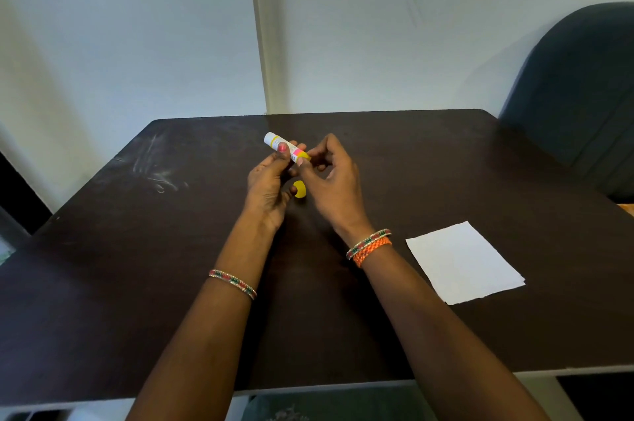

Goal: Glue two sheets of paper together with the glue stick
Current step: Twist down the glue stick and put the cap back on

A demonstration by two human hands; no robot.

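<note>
A glue stick (284, 145) with a white and yellow body and a pink label is held above the middle of the dark table (137, 249). My left hand (271, 187) grips its body. The fingertips of my right hand (334, 177) pinch its yellow lower end. The stick's white end points up and to the left. A yellow cap (300, 189) lies on the table just below and between my hands. White paper sheets (463, 262) lie stacked flat at the right, apart from both hands.
A dark padded chair (576, 94) stands at the table's far right corner. A light wall rises behind the far edge. Pale scuff marks (157, 170) streak the left of the tabletop. The near edge runs just under my forearms.
</note>
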